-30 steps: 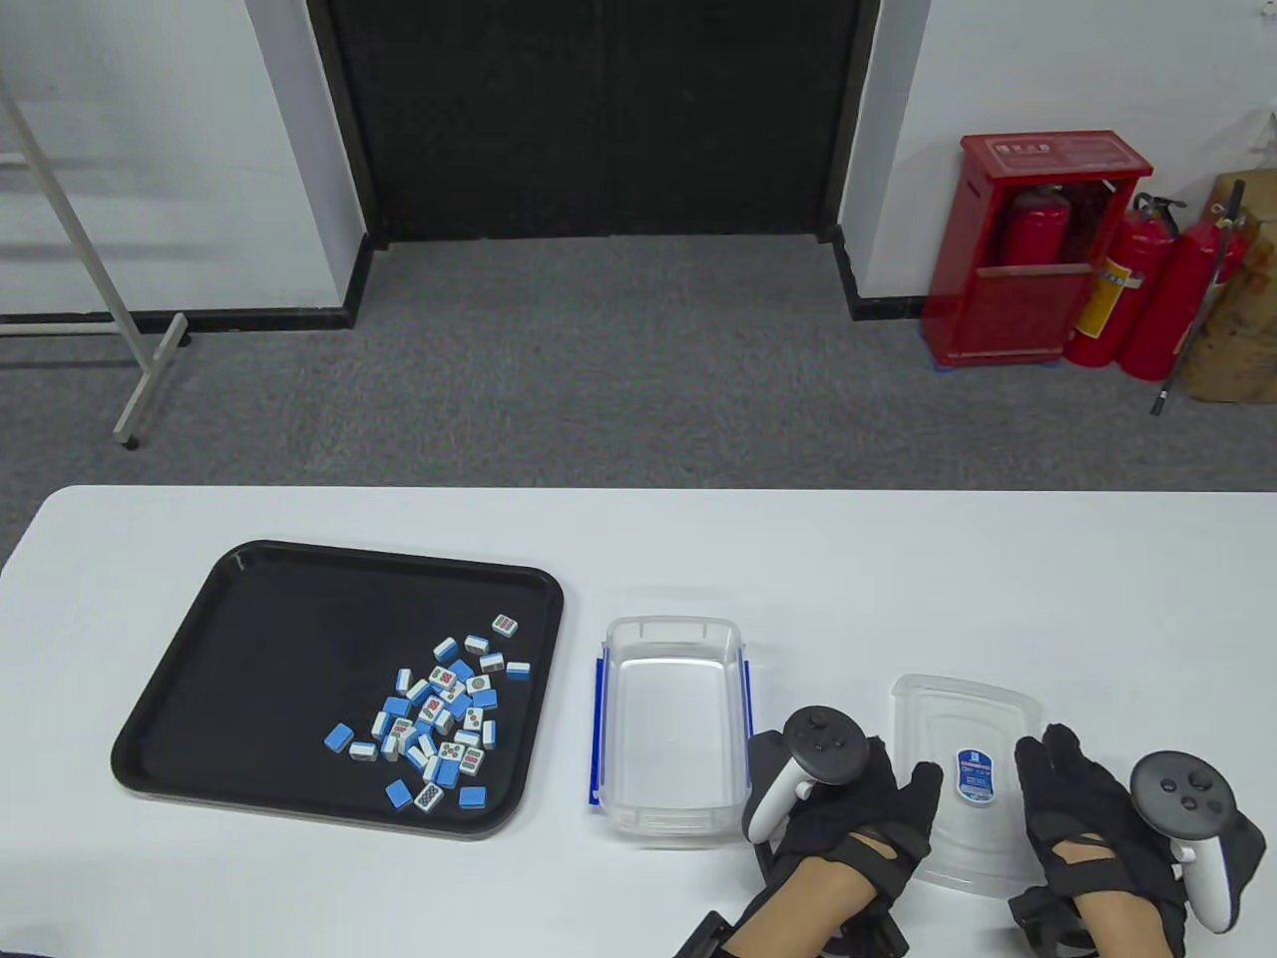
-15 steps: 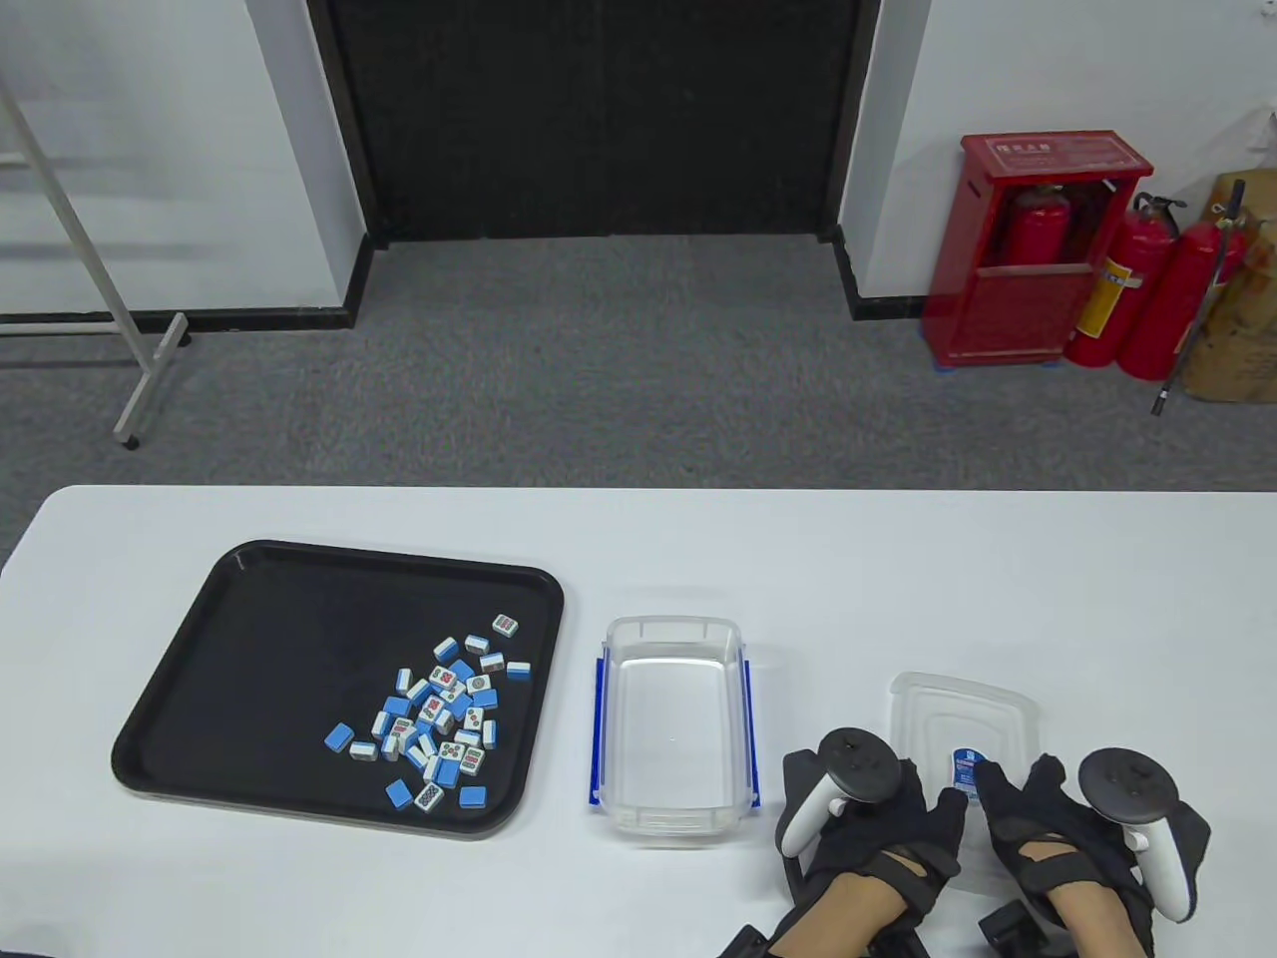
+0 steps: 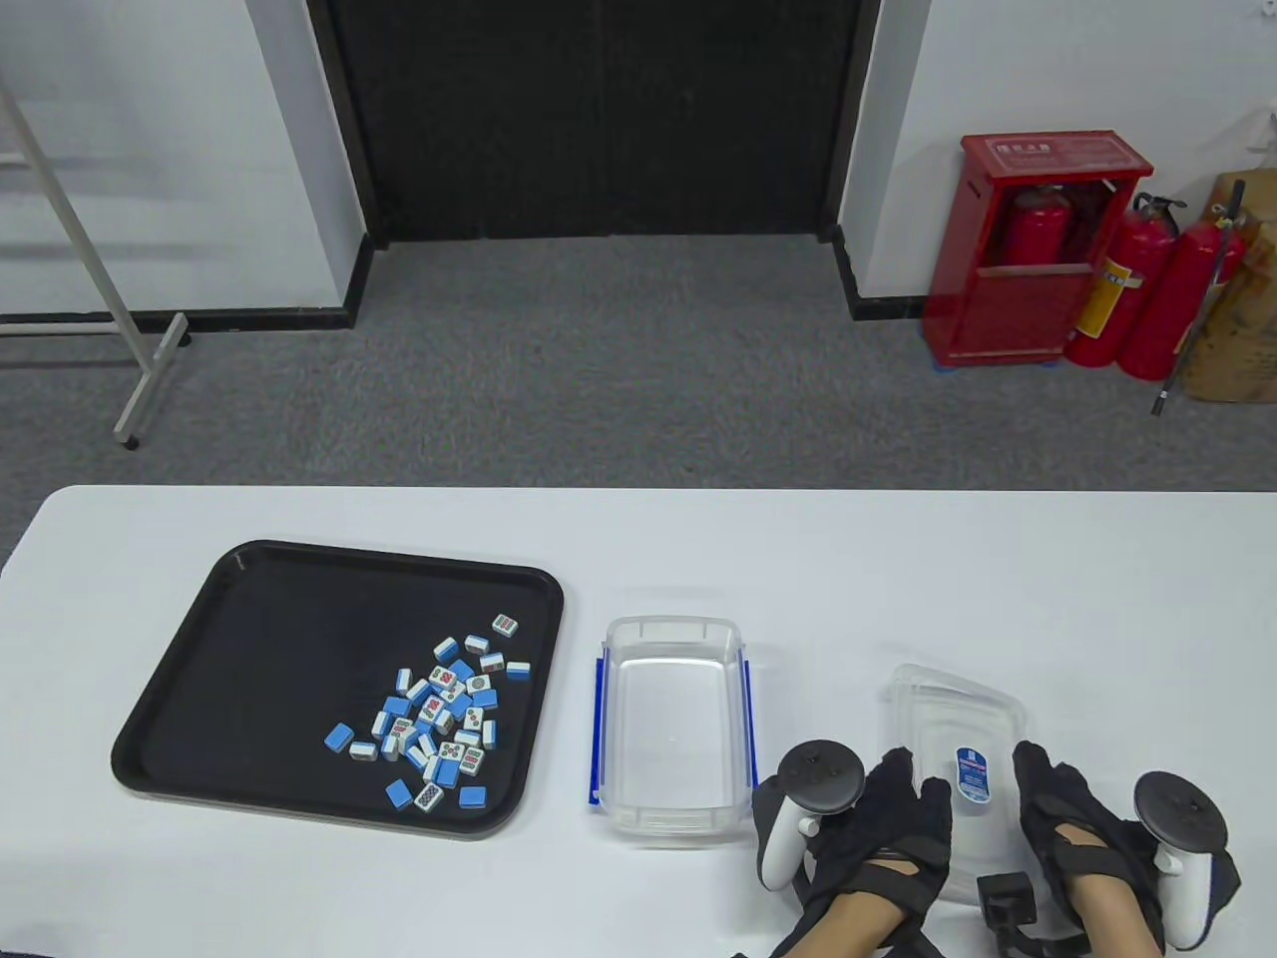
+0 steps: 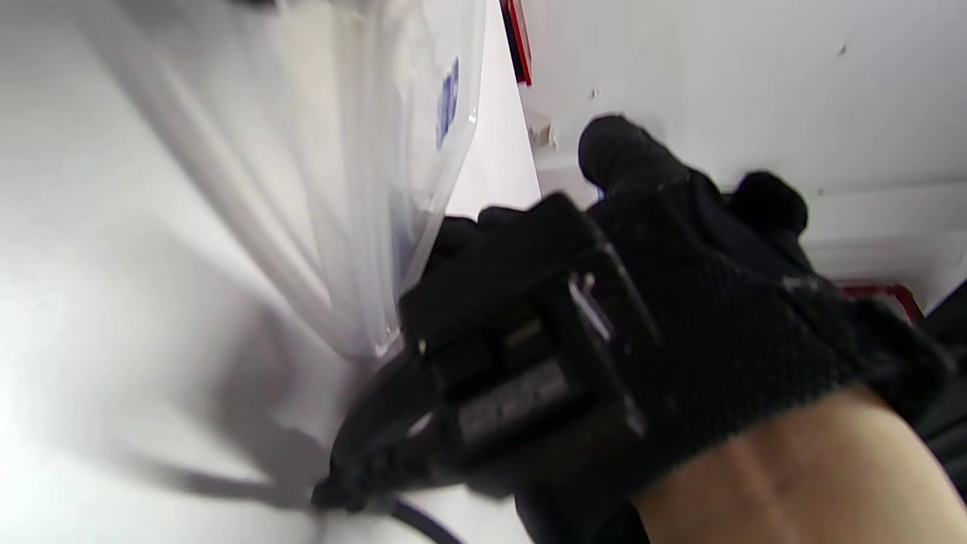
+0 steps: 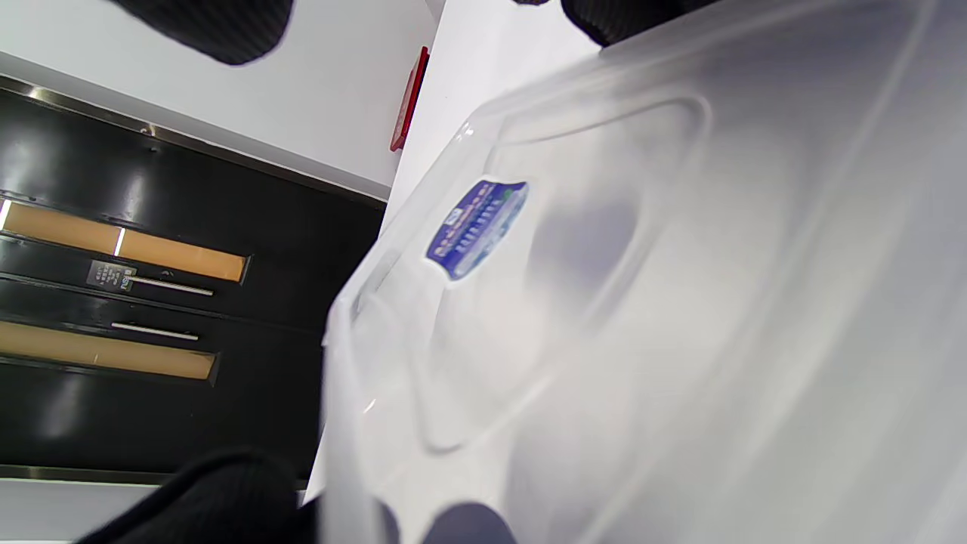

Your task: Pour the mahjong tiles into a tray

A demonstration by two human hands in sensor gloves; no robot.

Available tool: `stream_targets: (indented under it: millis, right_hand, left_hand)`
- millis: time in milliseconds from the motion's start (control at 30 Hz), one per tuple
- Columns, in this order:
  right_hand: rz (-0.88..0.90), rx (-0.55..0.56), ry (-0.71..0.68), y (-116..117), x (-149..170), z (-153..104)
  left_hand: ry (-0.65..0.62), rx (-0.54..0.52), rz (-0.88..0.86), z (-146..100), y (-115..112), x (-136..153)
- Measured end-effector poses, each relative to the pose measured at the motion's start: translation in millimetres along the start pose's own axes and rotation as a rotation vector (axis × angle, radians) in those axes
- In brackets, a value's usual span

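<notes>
Both hands, left hand (image 3: pixel 883 828) & right hand (image 3: pixel 1072 833), grip clear lid (image 3: pixel 958 718) by side edges w/ fingers; lift level, seat squarely on emptied box (image 3: pixel 673 723).

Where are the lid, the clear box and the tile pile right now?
lid (image 3: pixel 973 711), table view, on its clear top above the blue sticker
clear box (image 3: pixel 671 720), table view, on its bare floor
tile pile (image 3: pixel 439 717), table view, on the middle of the heap in the black tray
</notes>
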State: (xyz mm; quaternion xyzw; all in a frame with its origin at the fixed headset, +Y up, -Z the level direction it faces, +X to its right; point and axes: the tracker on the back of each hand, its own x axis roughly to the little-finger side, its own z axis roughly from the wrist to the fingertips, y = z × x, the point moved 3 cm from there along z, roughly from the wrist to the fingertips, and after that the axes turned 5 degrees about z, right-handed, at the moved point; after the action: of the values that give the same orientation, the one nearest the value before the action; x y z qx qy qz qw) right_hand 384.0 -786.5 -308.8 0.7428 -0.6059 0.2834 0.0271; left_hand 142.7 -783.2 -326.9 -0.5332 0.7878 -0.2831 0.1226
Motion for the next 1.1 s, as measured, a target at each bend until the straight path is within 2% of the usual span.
stream_targets:
  millis: [133, 267, 433, 500, 600, 733, 833, 900, 967, 1100]
  right_hand:
    - [0.022, -0.034, 0.001, 2, 2, -1]
    - [-0.001, -0.057, -0.009, 3, -1, -1]
    - [0.047, -0.081, -0.028, 0, -4, -2]
    - [0.095, -0.06, -0.062, -3, -10, -5]
    - [0.103, -0.091, -0.116, 0, -16, -9]
    - [0.21, -0.382, -0.209, 42, -34, -26]
    - [0.259, -0.357, -0.274, 62, -47, -43]
    - [0.143, -0.324, -0.368, 79, -61, -57]
    - [-0.011, -0.327, -0.456, 99, -77, -69]
    - [-0.129, -0.37, -0.518, 143, -104, -84]
  left_hand:
    - [0.113, 0.003, -0.117, 1, -1, 19]
    - [0.092, 0.033, -0.218, 5, 0, 26]
    - [-0.008, -0.062, -0.192, -5, 16, 7]
    - [-0.062, -0.124, -0.174, -14, 30, -5]
    - [-0.108, -0.161, -0.22, -28, 49, -17]
    - [-0.152, -0.147, -0.353, -52, 77, -18]
    - [-0.164, -0.157, -0.402, -69, 104, -11]
    - [-0.181, -0.114, -0.383, -80, 121, -8]
    - [-0.179, -0.104, -0.292, -95, 145, -5]
    - [-0.161, -0.212, -0.131, -125, 194, -1]
